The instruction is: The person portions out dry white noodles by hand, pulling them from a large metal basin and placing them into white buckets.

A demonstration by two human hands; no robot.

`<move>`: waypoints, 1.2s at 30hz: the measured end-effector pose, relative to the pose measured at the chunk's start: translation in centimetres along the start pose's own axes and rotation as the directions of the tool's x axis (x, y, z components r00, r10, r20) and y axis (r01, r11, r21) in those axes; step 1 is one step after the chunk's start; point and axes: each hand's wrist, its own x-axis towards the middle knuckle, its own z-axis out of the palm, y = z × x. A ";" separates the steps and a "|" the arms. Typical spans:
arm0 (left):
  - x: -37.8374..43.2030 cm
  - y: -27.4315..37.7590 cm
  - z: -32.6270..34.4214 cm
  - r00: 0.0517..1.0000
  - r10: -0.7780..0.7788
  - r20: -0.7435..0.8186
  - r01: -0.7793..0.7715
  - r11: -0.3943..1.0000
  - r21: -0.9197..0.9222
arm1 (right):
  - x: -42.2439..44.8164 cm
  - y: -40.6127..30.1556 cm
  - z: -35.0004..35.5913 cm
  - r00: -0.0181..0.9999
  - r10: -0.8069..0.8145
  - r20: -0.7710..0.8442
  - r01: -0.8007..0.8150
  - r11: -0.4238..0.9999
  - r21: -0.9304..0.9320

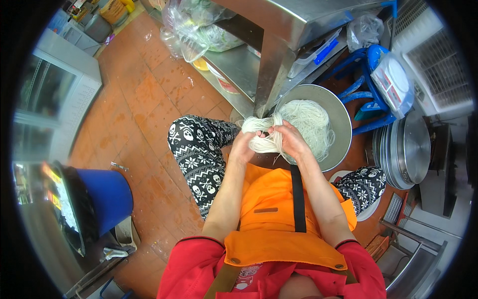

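Observation:
A bundle of thin white noodles [261, 145] is held between both hands, in front of the orange apron. My left hand [244, 145] grips the bundle's left side, its fingertips in the loop. On the right side, my right hand [290, 139] pinches the strands where they cross, and a few loose ends hang down. Just beyond and to the right, a large round metal bowl [341, 144] holds a tangled heap of white noodles [308, 125]. The bundle lies partly over the bowl's left rim.
A steel table leg [270, 71] stands right beside the bowl. Blue plastic stool [358, 89] and stacked metal lids or trays [405, 149] are at the right. A blue bin [108, 198] is at the left. The tiled floor [145, 112] looks wet in spots.

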 end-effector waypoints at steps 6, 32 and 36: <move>-0.5 -0.3 0.8 0.999 0.035 -0.003 -0.035 0.999 -0.031 | 0.8 0.8 -0.8 0.999 0.010 0.046 -0.013 0.998 0.066; 5.2 -4.2 -8.6 0.972 -0.005 -0.236 -0.063 0.958 -0.280 | -11.5 -20.5 -6.3 0.893 -0.434 -0.119 0.368 0.856 -0.362; 5.3 -5.1 -9.4 0.965 0.002 -0.262 -0.066 0.970 -0.234 | -14.5 -24.6 -2.5 0.870 -0.493 -0.029 0.421 0.772 -0.476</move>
